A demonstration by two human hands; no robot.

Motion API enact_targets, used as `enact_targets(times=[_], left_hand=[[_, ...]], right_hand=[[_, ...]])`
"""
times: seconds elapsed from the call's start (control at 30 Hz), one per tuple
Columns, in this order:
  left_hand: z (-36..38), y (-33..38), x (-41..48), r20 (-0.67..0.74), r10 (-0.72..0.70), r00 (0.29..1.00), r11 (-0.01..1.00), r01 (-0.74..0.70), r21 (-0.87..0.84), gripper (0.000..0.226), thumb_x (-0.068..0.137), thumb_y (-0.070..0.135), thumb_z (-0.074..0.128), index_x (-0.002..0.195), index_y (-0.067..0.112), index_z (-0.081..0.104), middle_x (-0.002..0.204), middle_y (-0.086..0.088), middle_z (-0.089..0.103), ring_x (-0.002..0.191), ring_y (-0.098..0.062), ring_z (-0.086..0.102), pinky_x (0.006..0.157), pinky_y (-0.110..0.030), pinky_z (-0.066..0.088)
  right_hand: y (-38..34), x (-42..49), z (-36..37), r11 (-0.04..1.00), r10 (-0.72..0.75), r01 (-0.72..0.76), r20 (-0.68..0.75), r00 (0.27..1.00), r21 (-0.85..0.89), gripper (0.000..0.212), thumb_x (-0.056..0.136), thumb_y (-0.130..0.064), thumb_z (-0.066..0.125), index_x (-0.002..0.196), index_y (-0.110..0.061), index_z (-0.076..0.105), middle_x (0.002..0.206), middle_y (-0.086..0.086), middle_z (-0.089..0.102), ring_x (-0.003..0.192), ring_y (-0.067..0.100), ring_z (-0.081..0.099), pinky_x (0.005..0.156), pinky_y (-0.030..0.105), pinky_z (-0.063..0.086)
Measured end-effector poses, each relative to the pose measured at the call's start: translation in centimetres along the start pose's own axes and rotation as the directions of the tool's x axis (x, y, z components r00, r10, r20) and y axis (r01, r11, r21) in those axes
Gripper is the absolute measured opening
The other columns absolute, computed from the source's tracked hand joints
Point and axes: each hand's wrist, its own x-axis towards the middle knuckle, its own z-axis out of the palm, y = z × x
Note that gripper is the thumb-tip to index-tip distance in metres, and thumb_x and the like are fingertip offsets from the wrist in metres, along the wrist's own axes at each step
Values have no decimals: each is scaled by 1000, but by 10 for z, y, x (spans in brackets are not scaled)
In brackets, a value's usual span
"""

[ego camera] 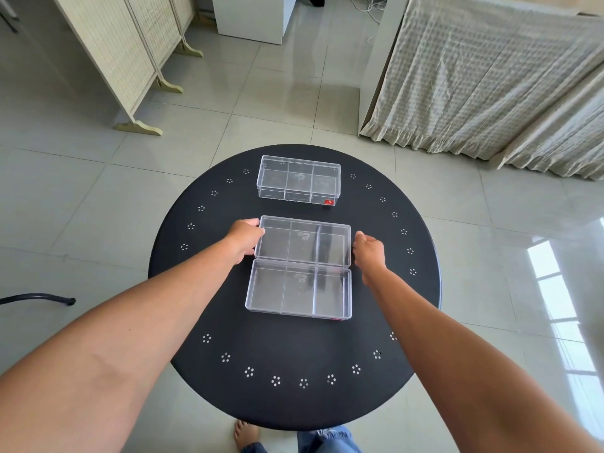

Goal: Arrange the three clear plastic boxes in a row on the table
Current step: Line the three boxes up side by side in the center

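While three clear plastic compartment boxes lie on the round black metal table (202,289), the left hand (244,239) grips the left end of the middle box (303,240), fingers curled on its edge. The right hand (369,248) sits loosely curled just beside its right end; contact cannot be told. The near box (299,290) touches the middle one; the far box (299,179) lies apart.

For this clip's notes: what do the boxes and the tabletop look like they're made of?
Far box, middle box and near box: clear rigid plastic, glossy; the dark table shows through, and the dividers and edges catch light. Round table: matte black, probably painted metal, judging by the punched flower-shaped hole clusters around its rim; the material is not certain.
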Motion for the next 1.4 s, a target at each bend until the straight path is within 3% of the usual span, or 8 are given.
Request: enact_targets(times=[0.13,0.27,0.63,0.83,0.9,1.03,1.2,1.4], left_hand=[[-5,10,9,-158,49,986,999,-50,3,36,96,28,50,128,14,56,126,-3,57,120,-26,51,101,-37,43],[-15,35,23,-266,74,961,997,-79,-8,32,94,26,49,66,27,36,75,11,36,93,-17,35,66,-27,32],[-2,87,77,-215,81,973,996,-85,-10,43,97,38,42,132,15,52,130,0,55,121,-23,48,103,-33,37],[4,87,89,-216,64,974,993,-84,-87,35,96,34,42,100,9,66,100,-13,66,92,-14,39,79,-29,42],[7,84,86,-214,60,975,990,-85,-110,40,96,30,41,113,-1,61,128,-23,59,127,-27,53,96,-36,44],[9,81,75,-199,65,978,988,-92,-125,44,94,29,46,128,3,55,141,-18,51,133,-29,48,110,-42,35],[7,72,65,-167,83,982,988,-103,-112,46,94,29,49,133,5,52,146,-15,44,139,-33,34,113,-45,28],[8,63,52,-112,98,989,991,-108,-84,44,96,30,49,137,16,54,147,-8,49,138,-27,42,115,-41,35]], right_hand=[[-25,12,-2,999,-46,45,-62,997,-20,40,97,-24,39,60,-23,23,58,-5,25,52,14,19,50,30,16],[-60,36,3,995,-95,94,-39,995,-28,40,96,-22,39,61,-23,21,59,-4,21,53,15,16,50,29,14],[-105,100,37,993,-26,40,120,992,-113,24,91,-19,43,67,-19,39,67,1,35,62,17,28,59,30,25],[-95,121,44,994,-38,55,171,984,-92,17,85,-19,42,83,-21,59,79,7,49,73,22,37,54,30,29],[-93,123,43,993,-38,57,182,982,-101,20,85,-19,41,82,-21,61,79,7,49,72,22,38,53,30,29],[-93,116,37,994,-46,63,182,982,-90,24,89,-19,40,81,-17,62,78,5,55,70,21,44,55,28,36],[-78,107,29,1000,-16,16,160,987,-2,39,87,-29,44,113,-21,72,107,-1,73,98,23,66,94,41,53],[-60,90,19,1000,-22,24,138,990,-14,31,87,-24,42,90,-12,71,98,15,71,80,21,56,77,37,49]])
